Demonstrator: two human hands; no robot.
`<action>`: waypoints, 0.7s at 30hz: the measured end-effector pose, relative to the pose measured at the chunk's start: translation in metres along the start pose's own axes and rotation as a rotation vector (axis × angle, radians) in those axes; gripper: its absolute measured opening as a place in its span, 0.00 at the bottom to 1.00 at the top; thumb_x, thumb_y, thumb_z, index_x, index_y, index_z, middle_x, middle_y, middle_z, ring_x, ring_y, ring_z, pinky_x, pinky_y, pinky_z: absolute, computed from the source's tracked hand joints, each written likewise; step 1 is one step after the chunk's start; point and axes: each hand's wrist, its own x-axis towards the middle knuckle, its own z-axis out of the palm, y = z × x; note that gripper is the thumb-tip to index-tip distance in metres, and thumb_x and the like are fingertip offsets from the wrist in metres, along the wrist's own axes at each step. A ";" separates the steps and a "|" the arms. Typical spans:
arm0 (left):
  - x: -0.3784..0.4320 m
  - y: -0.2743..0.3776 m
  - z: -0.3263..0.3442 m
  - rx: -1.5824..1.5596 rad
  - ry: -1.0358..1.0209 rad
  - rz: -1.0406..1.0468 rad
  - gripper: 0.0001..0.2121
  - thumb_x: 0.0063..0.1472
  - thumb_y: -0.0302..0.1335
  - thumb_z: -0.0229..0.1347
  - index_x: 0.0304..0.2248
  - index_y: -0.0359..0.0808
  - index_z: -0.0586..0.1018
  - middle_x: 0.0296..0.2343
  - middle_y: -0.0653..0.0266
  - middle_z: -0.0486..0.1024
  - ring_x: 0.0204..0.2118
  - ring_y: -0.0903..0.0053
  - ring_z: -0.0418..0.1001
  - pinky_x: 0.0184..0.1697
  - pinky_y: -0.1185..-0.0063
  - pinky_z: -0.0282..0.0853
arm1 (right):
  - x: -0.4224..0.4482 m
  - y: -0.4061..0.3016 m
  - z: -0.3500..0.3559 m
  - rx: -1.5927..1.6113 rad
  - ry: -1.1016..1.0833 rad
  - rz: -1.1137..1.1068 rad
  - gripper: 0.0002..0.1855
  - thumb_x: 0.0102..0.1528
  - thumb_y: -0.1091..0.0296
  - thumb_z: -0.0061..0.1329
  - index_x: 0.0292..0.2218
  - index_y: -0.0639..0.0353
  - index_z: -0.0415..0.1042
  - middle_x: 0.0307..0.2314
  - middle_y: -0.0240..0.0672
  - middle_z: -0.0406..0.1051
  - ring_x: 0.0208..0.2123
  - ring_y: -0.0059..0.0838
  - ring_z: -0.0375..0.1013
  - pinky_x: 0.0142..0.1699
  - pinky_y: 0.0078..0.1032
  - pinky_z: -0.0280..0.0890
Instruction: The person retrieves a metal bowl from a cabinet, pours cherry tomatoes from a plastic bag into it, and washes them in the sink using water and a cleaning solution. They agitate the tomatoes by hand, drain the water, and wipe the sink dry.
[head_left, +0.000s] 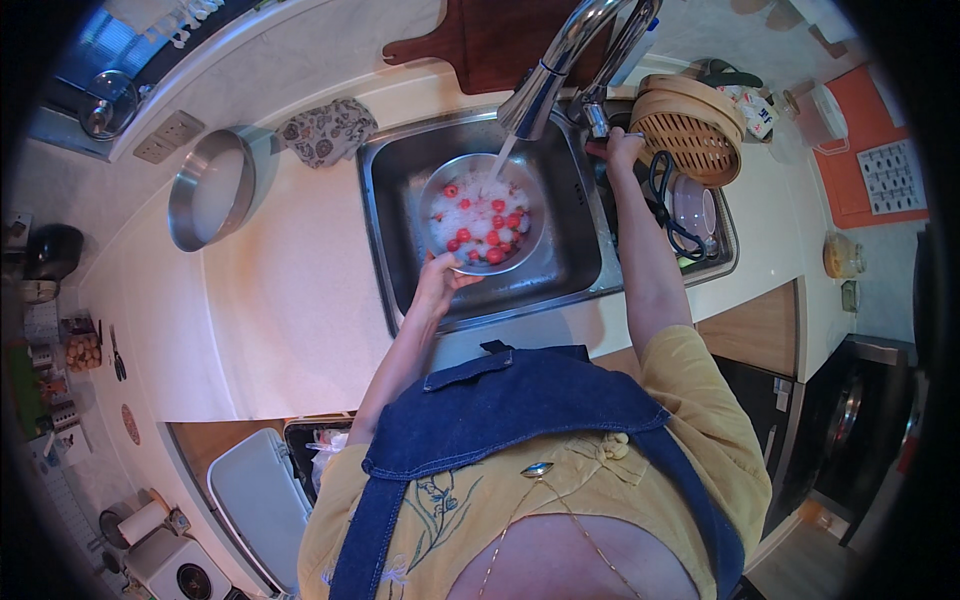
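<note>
My left hand (441, 283) grips the near rim of a round metal bowl (534, 244), thumb over the edge and fingers below. Small red fruits (493, 255) lie in foamy, bubbling water inside it. The bowl is in the left basin of a stainless steel sink (581, 266). A stream of water (504, 159) falls into it from the chrome faucet (534, 101). To the right, my right hand (624, 152) is closed around the lever (636, 136) at the faucet's base.
Bamboo steamer baskets (688, 139), black-handled scissors (671, 214) and dishes (694, 206) crowd the right basin. A steel pan (241, 180) and a patterned cloth (330, 131) are on the left counter. Behind the faucet leans a wooden cutting board (491, 49). An open bin (259, 499) stands below left.
</note>
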 end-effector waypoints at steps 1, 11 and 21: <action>-0.001 0.000 0.000 0.008 0.009 0.003 0.28 0.42 0.22 0.46 0.46 0.27 0.54 0.39 0.49 0.65 0.35 0.62 0.72 0.32 0.70 0.74 | -0.001 -0.001 0.000 0.038 0.028 0.008 0.20 0.41 0.68 0.41 0.30 0.79 0.57 0.28 0.59 0.64 0.34 0.51 0.66 0.42 0.34 0.59; 0.002 -0.003 -0.010 -0.017 0.011 0.020 0.29 0.42 0.23 0.47 0.46 0.32 0.51 0.38 0.48 0.64 0.33 0.63 0.72 0.31 0.70 0.74 | 0.001 0.002 0.004 -0.060 0.136 -0.044 0.13 0.42 0.70 0.44 0.26 0.74 0.58 0.21 0.45 0.65 0.23 0.37 0.69 0.24 0.31 0.64; 0.004 -0.002 -0.010 -0.005 0.026 0.028 0.31 0.42 0.23 0.47 0.48 0.30 0.51 0.42 0.48 0.62 0.37 0.60 0.71 0.33 0.70 0.74 | -0.013 -0.011 -0.006 -0.058 0.076 -0.125 0.11 0.43 0.72 0.42 0.22 0.75 0.60 0.20 0.46 0.64 0.19 0.39 0.69 0.21 0.33 0.66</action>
